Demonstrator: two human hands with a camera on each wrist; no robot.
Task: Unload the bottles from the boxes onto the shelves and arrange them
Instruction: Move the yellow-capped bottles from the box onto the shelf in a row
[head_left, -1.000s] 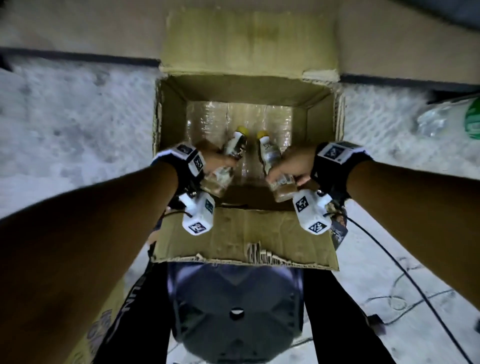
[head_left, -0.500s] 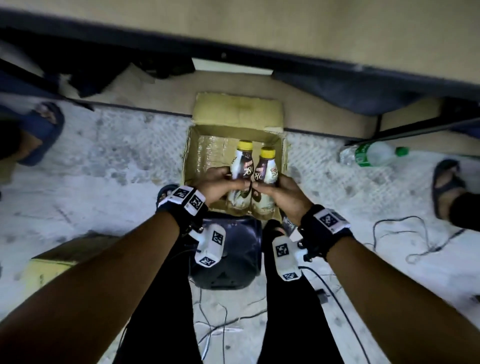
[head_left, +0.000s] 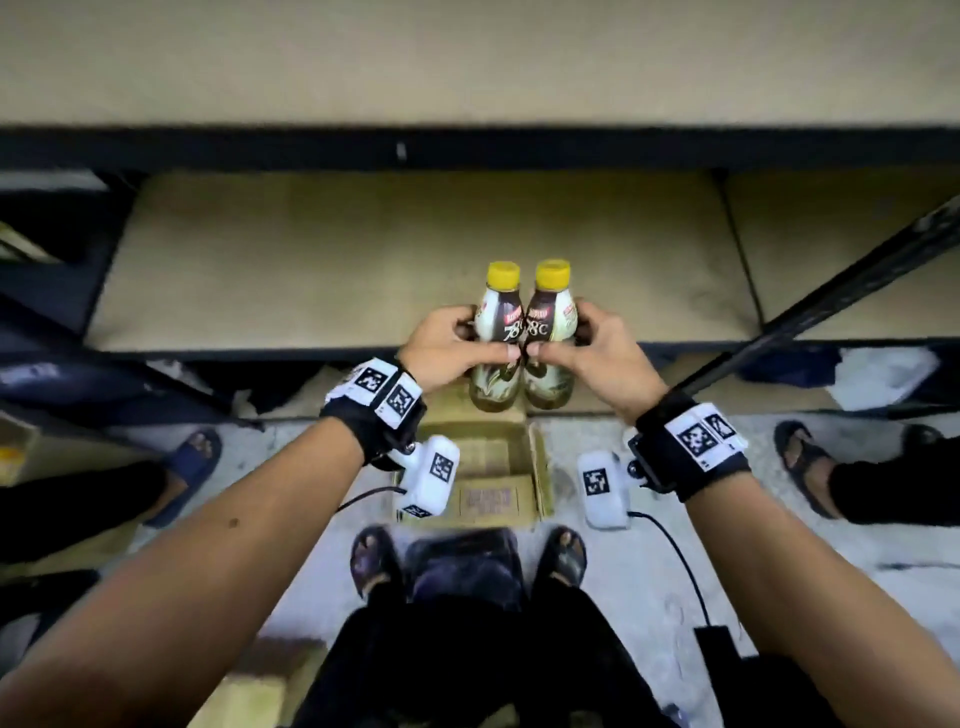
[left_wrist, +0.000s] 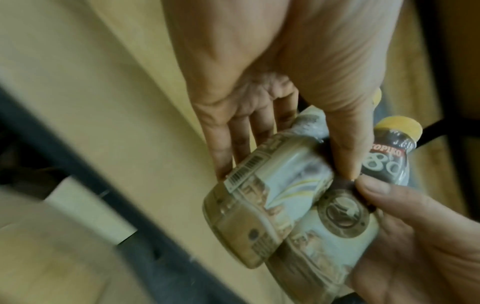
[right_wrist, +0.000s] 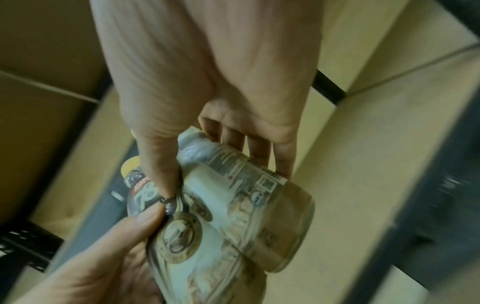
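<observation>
Two coffee bottles with yellow caps are held upright, side by side and touching, in front of the lower shelf board (head_left: 363, 260). My left hand (head_left: 454, 343) grips the left bottle (head_left: 496, 327), thumb across its front. My right hand (head_left: 595, 345) grips the right bottle (head_left: 551, 325) the same way, and the thumb tips almost meet. In the left wrist view my fingers wrap behind the left bottle (left_wrist: 272, 195). In the right wrist view the right bottle (right_wrist: 259, 195) lies in my right hand. The open cardboard box (head_left: 488, 467) sits on the floor below my hands.
A dark shelf rail (head_left: 467, 148) runs above the lower board, and a slanted dark post (head_left: 831, 301) crosses at right. Other people's sandalled feet stand at left (head_left: 187, 462) and right (head_left: 802, 462). A cable (head_left: 675, 561) trails across the floor. My own feet (head_left: 371, 556) flank a dark object.
Both bottles have come up out of the box and forward to the lower shelf, still held one in each hand. The view has risen, so the box now lies below my wrists.
</observation>
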